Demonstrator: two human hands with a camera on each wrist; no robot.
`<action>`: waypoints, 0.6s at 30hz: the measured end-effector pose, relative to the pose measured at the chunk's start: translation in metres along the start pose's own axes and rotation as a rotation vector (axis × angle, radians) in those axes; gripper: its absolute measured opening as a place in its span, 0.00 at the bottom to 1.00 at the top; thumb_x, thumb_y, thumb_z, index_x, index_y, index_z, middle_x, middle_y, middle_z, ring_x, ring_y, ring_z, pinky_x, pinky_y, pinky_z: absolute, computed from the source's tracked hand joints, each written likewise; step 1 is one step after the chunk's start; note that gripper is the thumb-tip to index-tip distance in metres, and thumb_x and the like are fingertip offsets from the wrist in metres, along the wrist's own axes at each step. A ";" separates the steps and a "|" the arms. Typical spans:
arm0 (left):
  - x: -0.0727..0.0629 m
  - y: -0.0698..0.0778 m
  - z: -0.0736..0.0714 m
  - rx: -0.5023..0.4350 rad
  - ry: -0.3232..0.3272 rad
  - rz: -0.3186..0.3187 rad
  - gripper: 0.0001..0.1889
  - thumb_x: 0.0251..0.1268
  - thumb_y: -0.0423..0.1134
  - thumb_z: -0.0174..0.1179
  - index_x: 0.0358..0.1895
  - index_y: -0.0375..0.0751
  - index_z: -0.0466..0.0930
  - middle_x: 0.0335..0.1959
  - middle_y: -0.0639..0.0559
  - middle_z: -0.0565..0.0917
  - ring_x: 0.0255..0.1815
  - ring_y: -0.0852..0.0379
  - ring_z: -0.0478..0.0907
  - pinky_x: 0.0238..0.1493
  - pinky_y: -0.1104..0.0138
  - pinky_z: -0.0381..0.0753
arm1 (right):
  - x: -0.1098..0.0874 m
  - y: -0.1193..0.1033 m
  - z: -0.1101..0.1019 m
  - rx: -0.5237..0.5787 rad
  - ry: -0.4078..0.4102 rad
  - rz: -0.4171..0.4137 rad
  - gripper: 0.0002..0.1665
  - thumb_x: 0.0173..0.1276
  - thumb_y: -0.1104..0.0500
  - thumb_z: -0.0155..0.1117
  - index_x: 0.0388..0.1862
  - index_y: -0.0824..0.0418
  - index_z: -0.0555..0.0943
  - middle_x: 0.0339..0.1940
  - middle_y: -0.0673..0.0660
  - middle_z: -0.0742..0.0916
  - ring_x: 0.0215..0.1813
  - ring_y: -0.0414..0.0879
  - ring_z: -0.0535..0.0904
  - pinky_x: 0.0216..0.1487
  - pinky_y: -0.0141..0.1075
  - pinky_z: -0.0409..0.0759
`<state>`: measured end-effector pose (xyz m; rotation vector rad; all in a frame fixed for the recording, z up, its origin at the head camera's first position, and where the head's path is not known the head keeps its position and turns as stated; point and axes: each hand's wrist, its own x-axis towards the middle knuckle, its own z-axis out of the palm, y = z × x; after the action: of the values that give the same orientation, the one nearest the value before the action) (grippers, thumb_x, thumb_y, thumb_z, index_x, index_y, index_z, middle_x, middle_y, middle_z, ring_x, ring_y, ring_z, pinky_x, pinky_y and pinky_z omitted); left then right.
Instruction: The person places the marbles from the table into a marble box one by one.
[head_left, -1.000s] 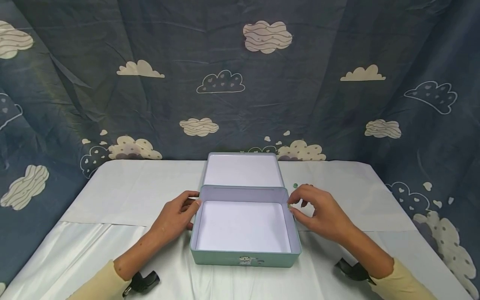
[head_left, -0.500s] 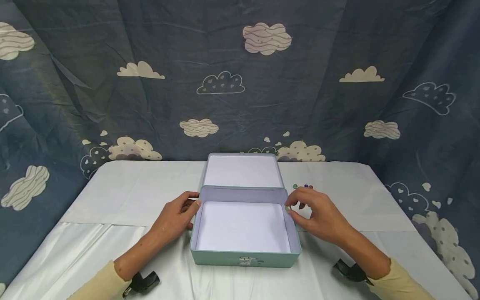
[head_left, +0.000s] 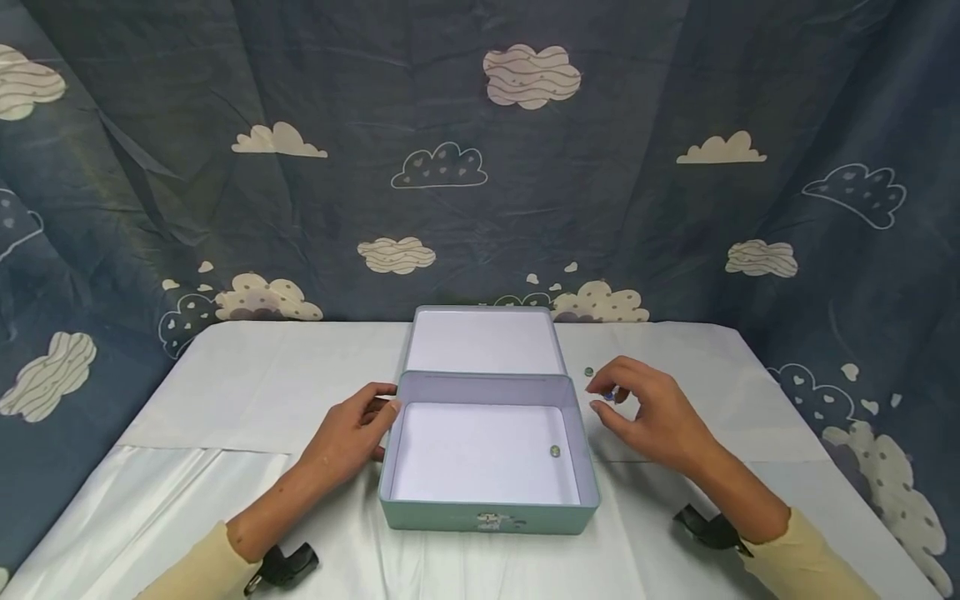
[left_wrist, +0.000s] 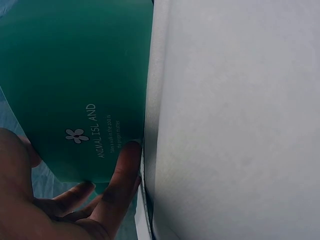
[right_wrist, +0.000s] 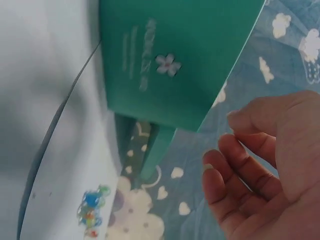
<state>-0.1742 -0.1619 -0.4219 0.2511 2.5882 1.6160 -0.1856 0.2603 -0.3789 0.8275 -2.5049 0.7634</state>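
An open, pale green tin box (head_left: pixel 483 518) with a white inside stands in the middle of the table. One small greenish marble (head_left: pixel 555 451) lies on its floor near the right wall. My left hand (head_left: pixel 352 433) holds the box at its back left corner, thumb at the rim and fingers against the outer wall. Just off the right wall, my right hand (head_left: pixel 648 408) hovers with loosely bent fingers; the right wrist view shows thumb and fingertips apart, nothing between them. A blue marble (head_left: pixel 609 397) shows through its finger gap, and a green marble (head_left: pixel 588 372) lies farther back.
The hinged lid (head_left: pixel 483 340) lies back behind the box. In the right wrist view, a cluster of colourful marbles (right_wrist: pixel 91 207) sits on the white tablecloth (head_left: pixel 262 375). A dark cloud-patterned curtain (head_left: pixel 450 100) hangs behind and at both sides.
My right hand has let the pale marble go into the box, then moved right and away from the rim with its fingers spread. The left hand has stayed at the box corner.
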 end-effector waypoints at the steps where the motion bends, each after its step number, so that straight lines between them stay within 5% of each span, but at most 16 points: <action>1: 0.000 0.000 0.000 0.001 0.000 0.001 0.27 0.84 0.57 0.55 0.74 0.45 0.74 0.62 0.41 0.85 0.59 0.48 0.86 0.35 0.65 0.89 | 0.000 0.004 0.000 -0.005 0.002 0.005 0.22 0.60 0.72 0.79 0.43 0.48 0.86 0.44 0.42 0.87 0.42 0.40 0.82 0.40 0.37 0.86; 18: 0.000 -0.001 0.000 0.017 0.005 0.000 0.28 0.84 0.57 0.55 0.74 0.45 0.74 0.62 0.42 0.85 0.58 0.49 0.86 0.35 0.64 0.89 | -0.008 0.055 0.007 -0.094 -0.077 0.249 0.13 0.64 0.70 0.76 0.47 0.61 0.88 0.43 0.53 0.88 0.43 0.49 0.84 0.42 0.44 0.86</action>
<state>-0.1745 -0.1618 -0.4225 0.2484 2.6070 1.5974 -0.2157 0.2966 -0.4084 0.5280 -2.7232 0.6966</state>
